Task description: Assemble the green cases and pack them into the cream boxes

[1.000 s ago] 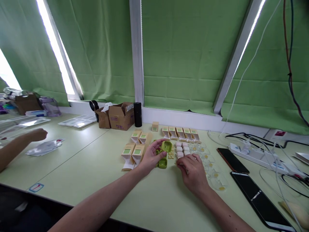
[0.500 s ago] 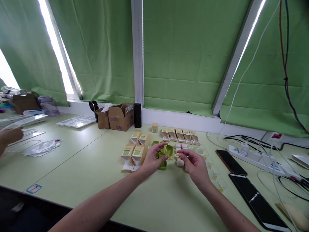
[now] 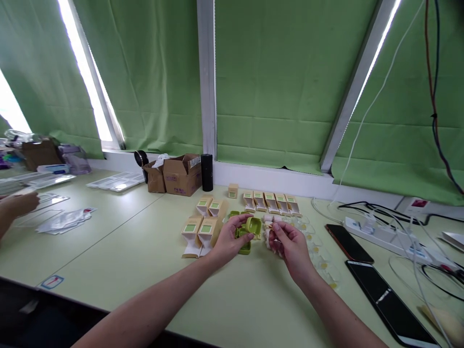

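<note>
My left hand (image 3: pixel 228 240) holds a small green case (image 3: pixel 253 225) open, thumb and fingers pinched on its edge. More green cases (image 3: pixel 245 247) lie just under it on the table. My right hand (image 3: pixel 290 245) is closed in a pinch on a small pale item (image 3: pixel 268 231) right beside the open case; I cannot make out what it is. Small white pieces (image 3: pixel 268 218) lie behind my right hand. Open tan cartons (image 3: pixel 198 230) stand left of my left hand, and a row of tan cartons (image 3: pixel 271 200) stands behind the cases.
Clear blister trays (image 3: pixel 321 263) lie right of my right hand, then two phones (image 3: pixel 387 295) and a power strip (image 3: pixel 384 235) with cables. Brown cardboard boxes (image 3: pixel 181 173) and a black cylinder (image 3: pixel 207 172) stand by the window. Another person's hand (image 3: pixel 18 203) works at far left.
My right hand left the white pieces on the table, lifted with a small pale item and moved left up to the green case. The other person's hand drew back to the left.
</note>
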Demonstrator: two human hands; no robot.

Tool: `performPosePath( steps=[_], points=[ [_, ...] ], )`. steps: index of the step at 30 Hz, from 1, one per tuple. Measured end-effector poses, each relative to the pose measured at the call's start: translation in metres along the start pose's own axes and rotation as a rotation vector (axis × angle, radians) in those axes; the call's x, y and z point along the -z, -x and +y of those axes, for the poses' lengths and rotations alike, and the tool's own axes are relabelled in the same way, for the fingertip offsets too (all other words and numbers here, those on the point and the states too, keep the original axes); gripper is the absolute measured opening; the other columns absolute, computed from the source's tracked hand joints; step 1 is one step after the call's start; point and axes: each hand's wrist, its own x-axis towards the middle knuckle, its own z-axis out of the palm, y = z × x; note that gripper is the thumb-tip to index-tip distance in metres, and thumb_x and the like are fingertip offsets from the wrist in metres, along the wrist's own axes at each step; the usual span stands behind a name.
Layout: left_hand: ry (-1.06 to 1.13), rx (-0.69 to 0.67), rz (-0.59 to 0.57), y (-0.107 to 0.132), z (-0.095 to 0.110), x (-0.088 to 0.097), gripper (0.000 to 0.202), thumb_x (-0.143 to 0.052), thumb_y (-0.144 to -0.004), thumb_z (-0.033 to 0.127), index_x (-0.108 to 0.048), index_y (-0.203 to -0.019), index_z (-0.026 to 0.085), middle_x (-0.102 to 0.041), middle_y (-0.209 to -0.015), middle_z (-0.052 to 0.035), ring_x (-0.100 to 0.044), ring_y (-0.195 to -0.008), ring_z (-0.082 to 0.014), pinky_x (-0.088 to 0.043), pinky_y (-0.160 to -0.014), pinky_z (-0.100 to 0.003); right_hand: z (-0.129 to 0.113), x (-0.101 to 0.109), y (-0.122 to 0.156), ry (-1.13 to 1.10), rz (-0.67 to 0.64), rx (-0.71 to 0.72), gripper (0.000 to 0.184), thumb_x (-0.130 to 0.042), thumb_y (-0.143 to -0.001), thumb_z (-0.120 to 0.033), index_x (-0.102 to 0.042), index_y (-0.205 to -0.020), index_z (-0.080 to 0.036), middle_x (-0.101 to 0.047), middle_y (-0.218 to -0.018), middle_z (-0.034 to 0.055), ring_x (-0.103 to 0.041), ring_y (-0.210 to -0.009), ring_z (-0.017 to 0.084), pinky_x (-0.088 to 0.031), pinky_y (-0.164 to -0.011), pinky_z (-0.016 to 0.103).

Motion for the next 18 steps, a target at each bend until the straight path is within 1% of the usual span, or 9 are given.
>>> performPosePath(
  steps=[2,4,7,9,11,14,16,18],
  points=[
    [-0.005,-0.006,-0.004,0.000,0.001,0.000,0.059,-0.089,-0.080,0.040,-0.068,-0.134,0.024,-0.070,-0.130,-0.0122,-0.064,-0.125,-0.0283,-0.051,-0.111,-0.049,0.000,0.001,0.002,0.015,-0.014,0.065,0.047,-0.092,-0.069,-0.057,-0.075,-0.090,-0.018,-0.070,-0.073,0.0026,-0.062,-0.060,0.015,-0.051,-0.052,0.026],
    [-0.017,-0.015,-0.013,0.001,0.003,0.000,0.059,-0.088,-0.081,0.040,-0.069,-0.133,0.023,-0.069,-0.132,-0.0130,-0.063,-0.126,-0.0291,-0.049,-0.112,-0.050,0.000,0.001,0.003,0.034,-0.023,0.133,0.043,-0.092,-0.072,-0.052,-0.076,-0.094,-0.019,-0.072,-0.079,0.0037,-0.065,-0.067,0.017,-0.055,-0.056,0.028],
    [-0.035,-0.026,-0.019,0.001,0.005,0.000,0.057,-0.087,-0.082,0.039,-0.069,-0.133,0.023,-0.068,-0.133,-0.0138,-0.062,-0.127,-0.0306,-0.046,-0.115,-0.053,0.004,0.000,0.004,0.084,-0.017,0.213,0.037,-0.090,-0.075,-0.048,-0.075,-0.094,-0.020,-0.070,-0.076,0.0024,-0.062,-0.063,0.015,-0.053,-0.055,0.028],
    [-0.040,-0.035,-0.017,0.001,0.006,0.000,0.056,-0.088,-0.081,0.037,-0.070,-0.133,0.023,-0.068,-0.132,-0.0138,-0.062,-0.127,-0.0311,-0.045,-0.116,-0.053,0.006,0.000,0.005,0.134,0.002,0.253,0.033,-0.089,-0.077,-0.046,-0.075,-0.093,-0.020,-0.069,-0.074,0.0014,-0.059,-0.060,0.014,-0.051,-0.054,0.027],
    [-0.038,-0.046,-0.019,0.001,0.006,0.000,0.055,-0.088,-0.081,0.035,-0.071,-0.131,0.023,-0.069,-0.130,-0.0137,-0.062,-0.127,-0.0312,-0.044,-0.116,-0.052,0.008,0.000,0.007,0.193,0.024,0.285,0.031,-0.086,-0.080,-0.044,-0.075,-0.096,-0.020,-0.069,-0.074,0.0017,-0.060,-0.061,0.015,-0.052,-0.055,0.027],
    [-0.040,-0.059,-0.025,0.001,0.004,-0.001,0.054,-0.088,-0.080,0.033,-0.071,-0.130,0.023,-0.069,-0.130,-0.0134,-0.061,-0.127,-0.0311,-0.045,-0.115,-0.051,0.008,0.001,0.011,0.336,0.029,0.363,0.026,-0.080,-0.087,-0.041,-0.078,-0.104,-0.021,-0.074,-0.085,0.0048,-0.067,-0.072,0.019,-0.056,-0.062,0.030],
    [-0.055,-0.072,-0.031,0.002,0.004,-0.002,0.053,-0.088,-0.080,0.031,-0.071,-0.130,0.023,-0.068,-0.130,-0.0132,-0.061,-0.126,-0.0311,-0.045,-0.114,-0.050,0.007,0.002,0.013,0.461,0.012,0.461,0.020,-0.074,-0.092,-0.036,-0.078,-0.105,-0.022,-0.076,-0.093,0.0064,-0.069,-0.078,0.021,-0.058,-0.068,0.033],
    [-0.072,-0.087,-0.040,0.003,0.005,-0.003,0.052,-0.087,-0.080,0.029,-0.071,-0.130,0.024,-0.067,-0.130,-0.0132,-0.061,-0.126,-0.0311,-0.046,-0.114,-0.049,0.006,0.003,0.014,0.579,-0.005,0.587,0.014,-0.069,-0.096,-0.031,-0.078,-0.104,-0.024,-0.076,-0.095,0.0065,-0.069,-0.079,0.021,-0.058,-0.072,0.035]
  ],
)
